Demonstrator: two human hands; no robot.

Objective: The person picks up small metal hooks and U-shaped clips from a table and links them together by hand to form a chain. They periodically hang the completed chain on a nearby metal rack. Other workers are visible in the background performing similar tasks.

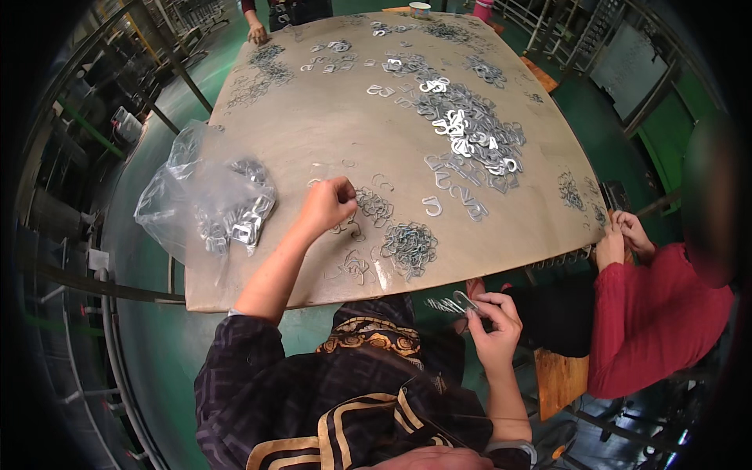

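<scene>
My left hand [333, 202] is over the table at the left edge of a loose heap of thin wire clips [376, 205]. Its fingers are pinched together, and what is between them cannot be made out. Beyond the table's near edge, above my lap, my right hand [495, 323] grips a row of U-shaped metal hooks [446, 304] between thumb and fingers. A denser pile of wire clips [409, 249] lies near the table's front edge, with a few loose clips [356, 266] to its left.
A clear plastic bag [192, 184] with shiny metal pieces rests at the table's left edge. A large heap of flat metal hooks [474, 129] spreads over the right half. A co-worker in a red sleeve [654, 313] sits on the right; another person's hand [257, 33] is at the far left corner.
</scene>
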